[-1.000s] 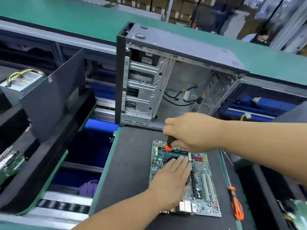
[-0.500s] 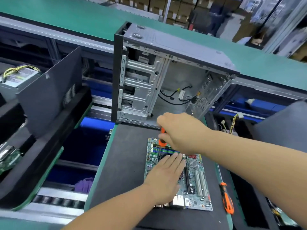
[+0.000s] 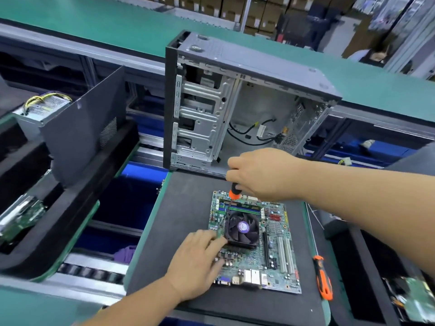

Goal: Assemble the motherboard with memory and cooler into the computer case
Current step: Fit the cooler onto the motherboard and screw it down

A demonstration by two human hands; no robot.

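- Right hand (image 3: 263, 175) grips a screwdriver (image 3: 233, 192) (orange-collared) over the motherboard's (image 3: 277, 267) far edge.
- Left hand (image 3: 197, 264), fingers extended, presses the motherboard's near-left part beside the cooler (image 3: 242, 228).
- The cooler's purple hub sticker is unreadable.
- Motherboard lies on the desk (image 3: 179, 231) before the open computer case (image 3: 235, 109).
- A spare screwdriver (image 3: 323, 278) lies right of the motherboard.
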